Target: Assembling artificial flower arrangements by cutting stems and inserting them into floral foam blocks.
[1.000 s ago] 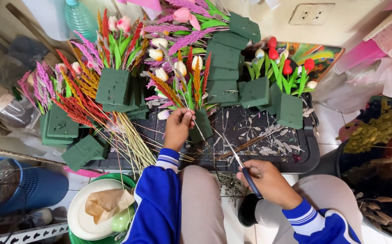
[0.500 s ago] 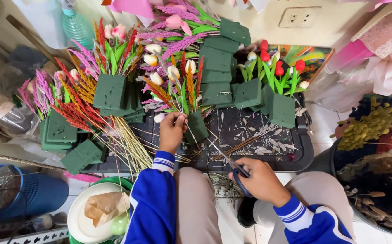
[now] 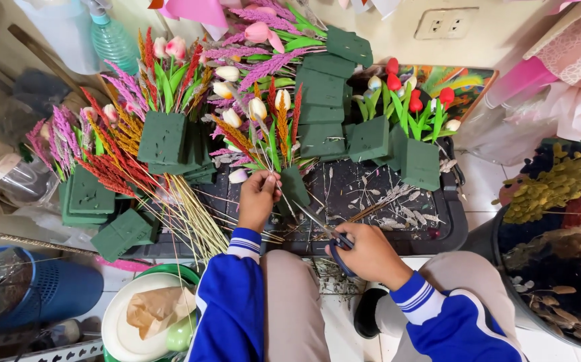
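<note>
At frame centre, left hand [image 3: 258, 200] pinches a thin stem at the base of the flower bunch [image 3: 263, 124] standing in a green foam block [image 3: 295, 186], which sits on the black tray [image 3: 397, 231]. Right hand [image 3: 371, 253], at 4 o'clock from the block, is closed round the blue handles of scissors [image 3: 327, 233]; blades point toward 10 o'clock, near the stem, not visibly touching it.

Risk: blades lie close to the left fingers; a slip could nick them. Pulling sideways on the stem could tip the block, since it stands narrow and top-heavy.

Room: crowded at 9 to 12 o'clock by finished arrangements [image 3: 163, 127] and loose yellow stalks [image 3: 196, 221]. Open tray surface at 2 to 3 o'clock, littered with trimmings. Dark tub [image 3: 505, 241] bounds 3 o'clock.
</note>
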